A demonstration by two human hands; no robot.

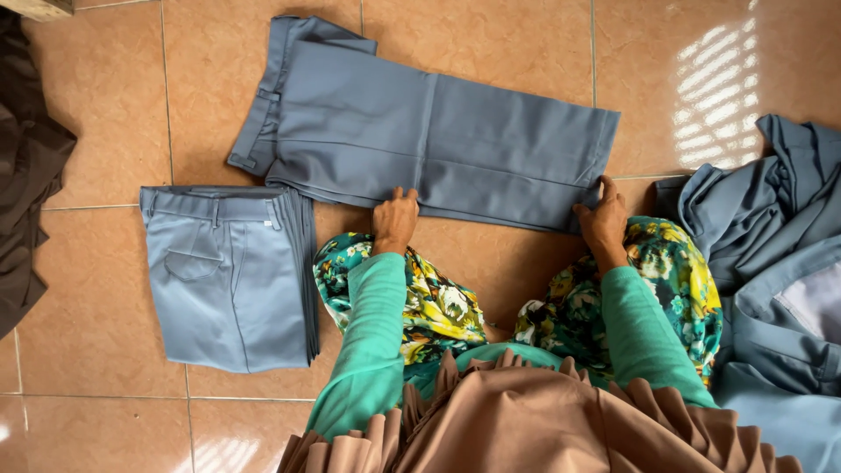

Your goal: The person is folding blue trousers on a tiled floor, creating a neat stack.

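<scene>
A pair of grey-blue trousers [438, 140] lies folded lengthwise on the tiled floor in front of me, waistband at the upper left. My left hand [394, 219] rests on the near edge of the trousers around the middle, fingers curled on the cloth. At the right end my right hand [603, 219] pinches the near corner of the leg hem. Both arms wear green sleeves, and my knees in floral cloth sit just below the trousers.
A stack of folded grey-blue trousers [228, 276] sits on the floor to my left. An unfolded heap of the same grey-blue garments [771, 263] lies at the right. Dark brown cloth [26, 175] covers the far left edge. The floor is orange-brown tile [96, 114].
</scene>
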